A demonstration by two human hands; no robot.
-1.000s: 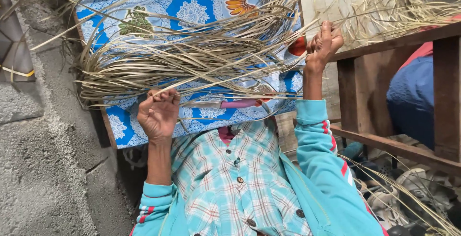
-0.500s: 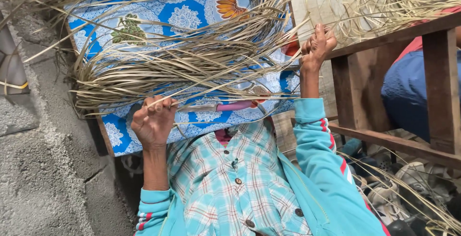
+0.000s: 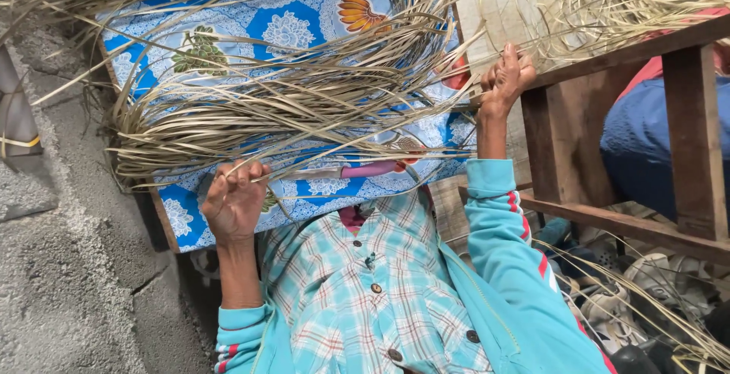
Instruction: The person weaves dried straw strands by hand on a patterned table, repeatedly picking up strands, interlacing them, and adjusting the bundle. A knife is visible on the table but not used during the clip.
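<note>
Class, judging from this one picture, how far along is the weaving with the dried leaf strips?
Done: a pale woven mat section lies at the top. In hand: the left hand grips the near ends of a loose bundle of dried strips on the blue patterned cloth; the right hand holds strips by the mat's edge. Left: most strips remain unwoven.

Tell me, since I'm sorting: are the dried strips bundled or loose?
Loose: the dried strips fan out unbound across the blue patterned cloth.

Dried strips are lying across the board (a knife along its near edge); the wooden frame is standing right.
</note>
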